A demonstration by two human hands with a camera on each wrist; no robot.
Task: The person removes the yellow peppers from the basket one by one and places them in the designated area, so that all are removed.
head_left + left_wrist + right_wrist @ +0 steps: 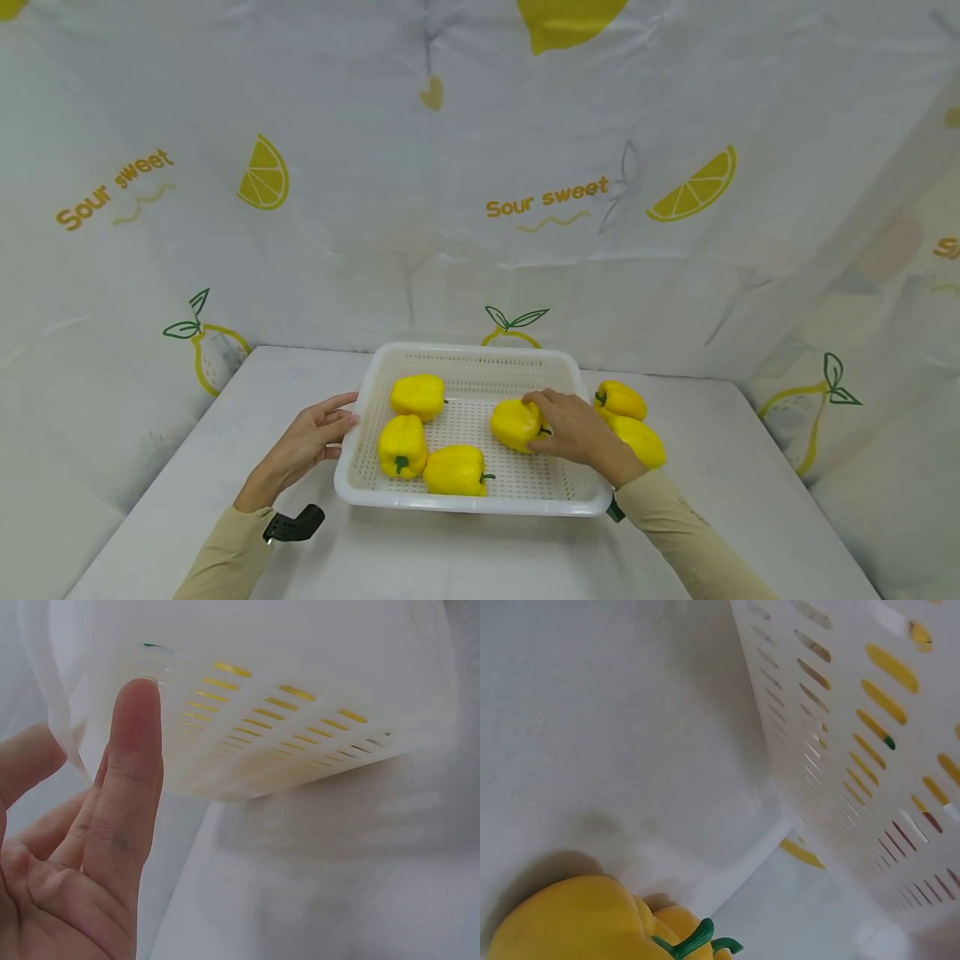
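A white perforated plastic basket [474,503] stands on the table. In the head view, my right hand [573,429] reaches over its right side and grips a yellow bell pepper [515,425], fingers over the top and thumb on the near side. Three other yellow bell peppers lie inside at the left, one of them a bell pepper [417,397] toward the back. My left hand [309,437] rests against the outside of the left wall, its fingers fairly straight. Close up in the left wrist view, a fingertip [136,712] meets that wall. The right wrist view does not show the right hand.
Right of the basket, on the table, lie two more yellow bell peppers, a rear bell pepper [622,401] and a nearer bell pepper [637,442]. A lemon-printed white sheet [390,217] hangs behind the white table [465,558]. A black strap [294,525] sits at the left wrist.
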